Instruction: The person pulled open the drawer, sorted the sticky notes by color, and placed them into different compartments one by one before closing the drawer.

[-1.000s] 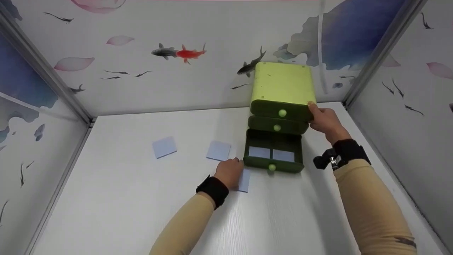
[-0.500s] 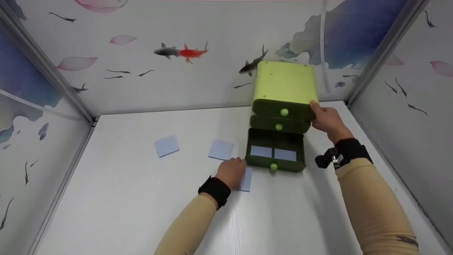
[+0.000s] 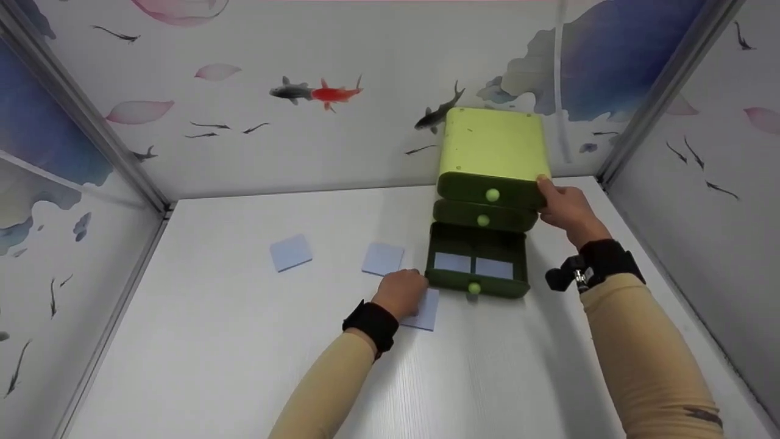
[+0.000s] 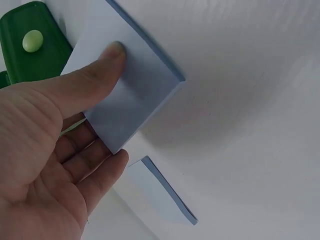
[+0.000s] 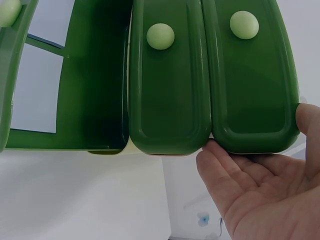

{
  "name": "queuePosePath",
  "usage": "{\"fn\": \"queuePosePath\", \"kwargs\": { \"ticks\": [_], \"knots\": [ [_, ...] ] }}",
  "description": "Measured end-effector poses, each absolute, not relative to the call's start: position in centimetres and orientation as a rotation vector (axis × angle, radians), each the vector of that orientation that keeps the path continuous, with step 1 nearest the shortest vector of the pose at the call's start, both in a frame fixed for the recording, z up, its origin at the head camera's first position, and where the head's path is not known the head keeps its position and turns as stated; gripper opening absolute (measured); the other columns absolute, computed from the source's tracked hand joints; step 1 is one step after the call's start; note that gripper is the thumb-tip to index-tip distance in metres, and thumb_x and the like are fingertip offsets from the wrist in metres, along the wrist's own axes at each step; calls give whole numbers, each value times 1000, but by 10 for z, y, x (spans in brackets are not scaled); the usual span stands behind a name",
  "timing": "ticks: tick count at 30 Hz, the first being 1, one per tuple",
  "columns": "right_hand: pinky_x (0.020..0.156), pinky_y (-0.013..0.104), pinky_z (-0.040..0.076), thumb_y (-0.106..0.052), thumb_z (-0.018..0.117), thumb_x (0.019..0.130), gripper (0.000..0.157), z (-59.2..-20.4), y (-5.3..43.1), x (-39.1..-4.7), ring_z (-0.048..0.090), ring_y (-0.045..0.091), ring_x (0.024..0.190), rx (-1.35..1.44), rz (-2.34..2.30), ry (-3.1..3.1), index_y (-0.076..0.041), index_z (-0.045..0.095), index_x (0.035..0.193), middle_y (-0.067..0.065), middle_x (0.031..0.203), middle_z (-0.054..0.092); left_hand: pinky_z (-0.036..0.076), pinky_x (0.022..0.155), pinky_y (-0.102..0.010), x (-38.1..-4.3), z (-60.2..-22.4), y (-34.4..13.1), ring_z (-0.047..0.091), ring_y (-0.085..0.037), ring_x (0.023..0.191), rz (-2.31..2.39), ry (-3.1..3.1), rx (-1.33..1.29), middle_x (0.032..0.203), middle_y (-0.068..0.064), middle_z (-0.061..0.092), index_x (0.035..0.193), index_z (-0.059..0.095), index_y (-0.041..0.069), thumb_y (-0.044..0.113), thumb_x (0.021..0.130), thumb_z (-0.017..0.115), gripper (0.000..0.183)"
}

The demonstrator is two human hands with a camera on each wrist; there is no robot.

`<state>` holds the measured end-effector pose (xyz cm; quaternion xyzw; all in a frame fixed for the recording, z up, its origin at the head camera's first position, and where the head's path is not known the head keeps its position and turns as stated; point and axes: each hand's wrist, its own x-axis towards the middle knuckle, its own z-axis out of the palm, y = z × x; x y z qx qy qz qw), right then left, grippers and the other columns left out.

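Observation:
My left hand [image 3: 400,294] pinches a pale blue sticky-note pad [image 4: 145,82], thumb on its upper face and fingers underneath. In the head view this pad [image 3: 428,312] shows partly from under the hand, just in front of the green drawer unit [image 3: 495,143]. Its bottom drawer [image 3: 442,281] is pulled out, with two similar pads [image 3: 452,262] inside, one each side of a divider. My right hand [image 3: 568,208] holds the unit's right side at the top drawer [image 5: 255,85], thumb at the upper front corner and fingers along the side.
Two more blue pads lie on the white table: one [image 3: 383,258] just beyond the left hand and another [image 3: 291,252] farther left. The middle drawer [image 5: 170,90] and top drawer are pushed in. Patterned wall panels [image 3: 244,152] enclose the table at the back and sides.
My left hand turns slightly, and more of the pad under it shows. The right hand keeps its hold on the drawer unit. The head view shifts a little.

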<state>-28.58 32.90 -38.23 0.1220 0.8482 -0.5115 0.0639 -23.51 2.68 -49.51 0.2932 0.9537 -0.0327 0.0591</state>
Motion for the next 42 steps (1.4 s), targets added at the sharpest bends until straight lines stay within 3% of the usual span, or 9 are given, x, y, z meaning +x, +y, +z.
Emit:
{"fn": "queuePosePath", "kwargs": {
  "ticks": [5,10,17,21,25,33,37,42],
  "knots": [
    [79,16,50,-63,36,95,87,-382,330,-286,56,5,83,380,-1587,2558,11,39,141,9,103,54,59,75,-32,-239,-492,29,69,-20,93,-87,2912,883,102,-6,73,103,74,12,9,92,65,15],
    [102,27,46,-63,31,96,89,-382,329,-287,54,19,112,368,-1580,2517,8,25,150,23,134,45,58,77,-34,-241,-486,29,68,-20,95,-44,2879,834,104,-4,73,106,75,16,7,96,58,22],
    [97,23,47,-62,32,97,87,-381,329,-287,54,12,103,355,-1590,2513,7,26,150,18,129,45,57,83,-32,-245,-473,26,67,-18,100,-15,2823,823,110,-1,72,113,75,19,4,95,58,28],
    [107,32,42,-61,30,97,88,-383,330,-287,50,21,115,338,-1607,2501,8,24,150,23,138,39,57,80,-33,-245,-466,24,67,-19,98,-22,2810,846,106,-2,73,109,76,18,4,95,58,27],
    [102,28,45,-61,31,97,86,-383,330,-286,52,19,109,346,-1594,2515,8,29,149,22,133,42,57,81,-33,-245,-459,22,68,-19,100,-8,2797,848,108,-1,73,111,76,20,3,95,57,30],
    [82,13,49,-59,33,98,85,-381,330,-285,56,3,87,335,-1602,2538,10,30,147,17,123,46,56,86,-34,-248,-440,19,67,-21,104,11,2828,822,110,-3,73,110,76,18,5,96,57,27],
    [79,12,49,-59,33,98,85,-381,330,-285,56,4,88,337,-1597,2545,11,32,146,19,125,46,57,83,-35,-251,-431,18,67,-21,101,-16,2858,831,108,-5,73,108,76,17,6,95,59,24],
    [79,12,49,-61,31,97,85,-384,328,-286,55,17,102,353,-1567,2561,10,35,145,21,130,44,57,83,-37,-255,-422,19,68,-23,99,-30,2872,810,107,-5,74,108,76,18,6,95,58,26]
  ]
}}
